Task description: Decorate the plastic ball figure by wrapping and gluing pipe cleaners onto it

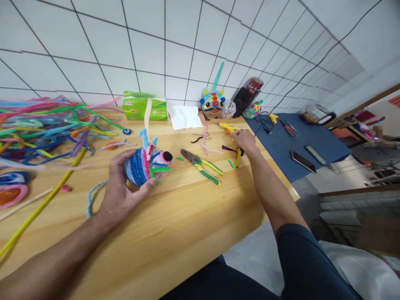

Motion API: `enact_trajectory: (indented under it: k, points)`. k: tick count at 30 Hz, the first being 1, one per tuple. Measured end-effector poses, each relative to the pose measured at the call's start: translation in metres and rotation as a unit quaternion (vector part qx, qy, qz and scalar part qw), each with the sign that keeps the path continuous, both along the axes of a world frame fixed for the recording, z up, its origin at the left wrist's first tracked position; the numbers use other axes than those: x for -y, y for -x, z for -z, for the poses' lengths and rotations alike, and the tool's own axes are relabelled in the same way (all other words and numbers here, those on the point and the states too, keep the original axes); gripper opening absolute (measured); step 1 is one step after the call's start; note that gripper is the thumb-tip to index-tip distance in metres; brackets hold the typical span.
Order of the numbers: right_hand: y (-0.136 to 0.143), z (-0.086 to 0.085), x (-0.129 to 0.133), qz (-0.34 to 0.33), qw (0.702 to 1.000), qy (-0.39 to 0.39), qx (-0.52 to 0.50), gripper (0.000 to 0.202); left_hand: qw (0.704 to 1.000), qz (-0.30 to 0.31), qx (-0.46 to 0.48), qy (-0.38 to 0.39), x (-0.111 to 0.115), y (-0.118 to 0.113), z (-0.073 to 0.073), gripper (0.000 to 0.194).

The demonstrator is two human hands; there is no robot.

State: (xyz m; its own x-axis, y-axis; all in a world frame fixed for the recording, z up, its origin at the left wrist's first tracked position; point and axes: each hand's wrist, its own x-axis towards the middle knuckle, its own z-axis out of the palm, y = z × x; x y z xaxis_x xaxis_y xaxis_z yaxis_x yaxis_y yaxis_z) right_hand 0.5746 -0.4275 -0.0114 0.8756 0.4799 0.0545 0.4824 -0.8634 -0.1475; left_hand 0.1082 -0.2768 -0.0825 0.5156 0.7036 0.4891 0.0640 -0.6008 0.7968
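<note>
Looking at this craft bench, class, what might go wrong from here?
If hot, the glue gun in the right hand might burn the left hand, whose thumb is at the front of the blue-striped figure. The pliers lie between the hands and may get knocked if the gun is brought across.

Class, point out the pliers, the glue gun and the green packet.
Pliers (194, 158): head view, on the joint.
Glue gun (227, 127): head view, on the yellow body.
Green packet (133, 110): head view, on its left part.
</note>
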Motion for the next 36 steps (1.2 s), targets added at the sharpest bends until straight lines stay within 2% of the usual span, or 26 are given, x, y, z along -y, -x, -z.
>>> enact_trajectory:
  k: [4, 9, 14, 16, 19, 23, 25, 29, 31, 34, 35, 36]
  points:
    - [-0.011, 0.009, -0.014, 0.015, 1.000, 0.012, 0.002, 0.036, 1.000, 0.005, -0.001, -0.002, 0.000, -0.002, -0.001, 0.090]
    - [-0.005, 0.012, -0.005, 0.017, 0.999, -0.016, 0.033, 0.042, 1.000, -0.002, 0.004, -0.016, -0.002, -0.003, -0.003, 0.089]
    - [0.009, 0.020, 0.004, -0.013, 0.998, -0.041, 0.053, 0.040, 0.999, -0.009, 0.034, -0.041, -0.005, -0.003, -0.005, 0.091]
    - [0.013, 0.023, 0.005, -0.021, 0.997, -0.046, 0.050, 0.039, 0.998, -0.021, 0.051, -0.024, -0.007, -0.003, -0.011, 0.094]
    - [0.013, 0.025, 0.007, -0.025, 0.997, -0.057, 0.042, 0.040, 0.995, -0.041, 0.091, 0.020, -0.010, -0.005, -0.028, 0.094]
    - [0.002, 0.029, 0.013, -0.028, 0.994, -0.092, 0.043, 0.046, 0.986, -0.051, 0.157, 0.007, -0.024, -0.007, -0.049, 0.084]
    - [-0.005, 0.034, 0.018, -0.038, 0.992, -0.108, 0.051, 0.050, 0.983, -0.045, 0.176, -0.011, -0.037, -0.006, -0.052, 0.081]
    - [-0.017, 0.043, 0.024, -0.063, 0.989, -0.115, 0.063, 0.046, 0.971, -0.034, 0.225, -0.074, -0.059, 0.000, -0.053, 0.094]
    - [-0.018, 0.045, 0.024, -0.084, 0.988, -0.104, 0.073, 0.033, 0.970, -0.036, 0.225, -0.086, -0.060, 0.002, -0.056, 0.090]
    - [-0.014, 0.042, 0.021, -0.105, 0.987, -0.087, 0.081, 0.022, 0.983, -0.043, 0.168, -0.052, -0.055, 0.003, -0.061, 0.064]
    - [-0.011, 0.041, 0.019, -0.105, 0.987, -0.089, 0.083, 0.023, 0.984, -0.040, 0.167, -0.049, -0.054, 0.002, -0.061, 0.064]
    - [-0.009, 0.041, 0.018, -0.100, 0.987, -0.093, 0.084, 0.026, 0.981, -0.032, 0.181, -0.056, -0.055, 0.002, -0.060, 0.074]
